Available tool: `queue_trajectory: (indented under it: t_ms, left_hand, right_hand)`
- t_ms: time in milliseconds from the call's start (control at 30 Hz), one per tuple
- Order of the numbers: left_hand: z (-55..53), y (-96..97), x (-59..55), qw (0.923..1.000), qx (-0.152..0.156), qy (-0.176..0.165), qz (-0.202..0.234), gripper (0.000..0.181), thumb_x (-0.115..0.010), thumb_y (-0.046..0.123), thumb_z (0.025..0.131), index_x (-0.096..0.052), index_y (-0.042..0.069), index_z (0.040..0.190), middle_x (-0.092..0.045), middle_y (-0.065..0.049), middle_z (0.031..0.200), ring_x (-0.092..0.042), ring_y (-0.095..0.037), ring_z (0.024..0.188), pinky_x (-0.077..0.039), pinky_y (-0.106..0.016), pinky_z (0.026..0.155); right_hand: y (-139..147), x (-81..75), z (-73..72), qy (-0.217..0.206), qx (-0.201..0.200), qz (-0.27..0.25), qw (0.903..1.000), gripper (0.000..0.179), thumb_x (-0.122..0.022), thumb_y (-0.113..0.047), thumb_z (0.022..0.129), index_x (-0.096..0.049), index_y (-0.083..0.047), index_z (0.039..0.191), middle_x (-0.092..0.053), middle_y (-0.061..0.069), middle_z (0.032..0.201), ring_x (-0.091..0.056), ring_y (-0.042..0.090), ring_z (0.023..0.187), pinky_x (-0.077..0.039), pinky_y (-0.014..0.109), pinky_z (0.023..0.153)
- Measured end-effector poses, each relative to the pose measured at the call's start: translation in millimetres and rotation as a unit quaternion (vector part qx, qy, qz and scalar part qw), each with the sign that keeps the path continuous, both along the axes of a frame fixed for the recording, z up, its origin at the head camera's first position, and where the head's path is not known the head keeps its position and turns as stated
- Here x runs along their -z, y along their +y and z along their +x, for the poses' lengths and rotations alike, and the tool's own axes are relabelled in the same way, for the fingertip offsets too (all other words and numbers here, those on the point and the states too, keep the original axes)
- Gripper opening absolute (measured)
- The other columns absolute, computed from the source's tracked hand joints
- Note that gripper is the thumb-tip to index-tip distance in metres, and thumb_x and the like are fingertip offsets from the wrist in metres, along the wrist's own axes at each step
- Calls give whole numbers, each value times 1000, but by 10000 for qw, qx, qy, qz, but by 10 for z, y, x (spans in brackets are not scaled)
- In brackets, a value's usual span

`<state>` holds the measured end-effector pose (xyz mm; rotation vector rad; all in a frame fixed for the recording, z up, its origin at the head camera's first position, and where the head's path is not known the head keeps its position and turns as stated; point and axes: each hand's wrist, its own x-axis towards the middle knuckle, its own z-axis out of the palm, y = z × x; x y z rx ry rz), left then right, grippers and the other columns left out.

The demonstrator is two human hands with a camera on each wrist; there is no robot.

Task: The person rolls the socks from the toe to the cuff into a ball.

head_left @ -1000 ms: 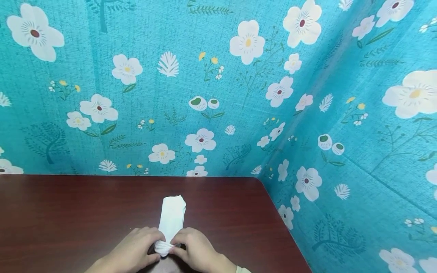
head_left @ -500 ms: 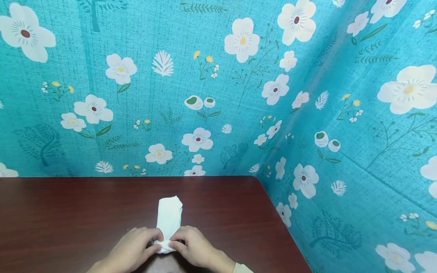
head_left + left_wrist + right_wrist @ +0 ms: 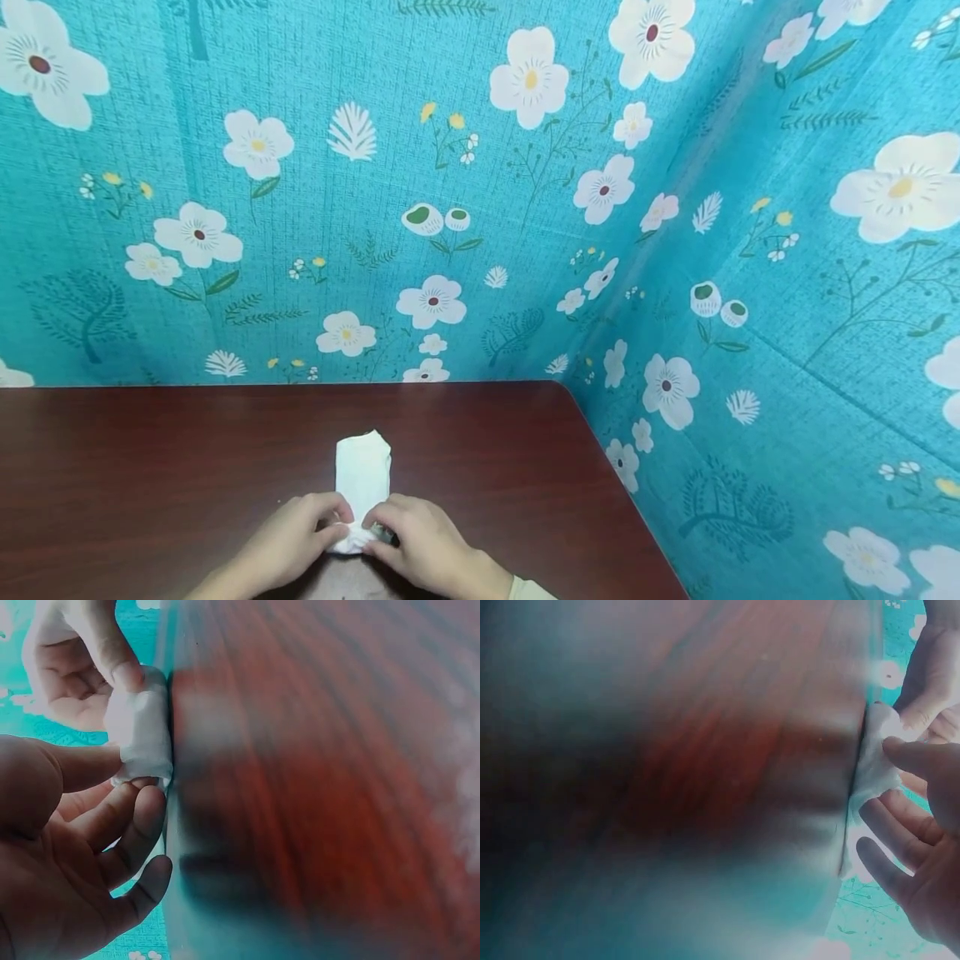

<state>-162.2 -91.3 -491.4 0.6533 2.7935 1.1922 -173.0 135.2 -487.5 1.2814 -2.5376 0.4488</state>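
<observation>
Flanking the folded white cloth (image 3: pixel 363 477), the left hand (image 3: pixel 300 535) and right hand (image 3: pixel 424 537) pinch its near end between thumb and fingers.

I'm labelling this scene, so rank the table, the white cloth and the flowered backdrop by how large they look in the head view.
1. Flowered backdrop
2. Table
3. White cloth, smallest by far

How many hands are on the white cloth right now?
2. The left hand pinches the left side of the white cloth's near end; the right hand pinches its right side. Both wrist views show the same pair; no other hand is visible.
</observation>
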Motion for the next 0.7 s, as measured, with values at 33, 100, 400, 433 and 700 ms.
queue_trajectory:
  t_ms: [33, 100, 400, 433, 700]
  left_hand:
    - [-3, -1, -1, 10000, -8, -33, 32, 12, -75, 15, 89, -65, 23, 88, -58, 20, 71, -49, 2, 66, -41, -27, 61]
    - [-2, -1, -13, 9999, -65, -90, 59, 13, -74, 14, 89, -65, 24, 87, -58, 20, 69, -49, 2, 64, -40, -27, 61]
    - [51, 20, -66, 9963, -149, 839, -143, 20, -81, 16, 82, -69, 30, 90, -57, 19, 94, -51, -2, 81, -46, -30, 70]
    - [60, 26, -69, 9953, -52, 960, -101, 22, -82, 16, 82, -69, 30, 92, -57, 19, 96, -52, -4, 83, -47, -31, 72]
    - [92, 42, -24, 9897, 557, 1280, -304, 31, -86, 16, 75, -68, 30, 97, -57, 21, 101, -53, -6, 94, -48, -33, 77]
  right_hand:
    - [-5, -6, -6, -46, -5, -45, 10000, 18, -79, -29, 88, -70, -20, 100, -63, -13, 87, -47, -9, 75, -39, 8, 68]
    - [-14, -20, -17, -226, 28, -140, 9996, 11, -78, -25, 89, -73, -20, 97, -64, -13, 86, -50, -10, 76, -40, 8, 69]
    - [-38, -31, -65, -995, 250, -240, 9944, 8, -70, -22, 95, -77, -18, 97, -67, -14, 89, -55, -11, 82, -44, 9, 71]
    - [-41, -27, -68, -1057, 266, -270, 9937, 9, -70, -22, 96, -77, -18, 97, -67, -14, 90, -55, -10, 83, -44, 9, 71]
    - [-79, -14, -69, -1226, 424, -305, 9911, 13, -67, -25, 97, -78, -17, 96, -63, -14, 89, -52, -8, 82, -43, 12, 70]
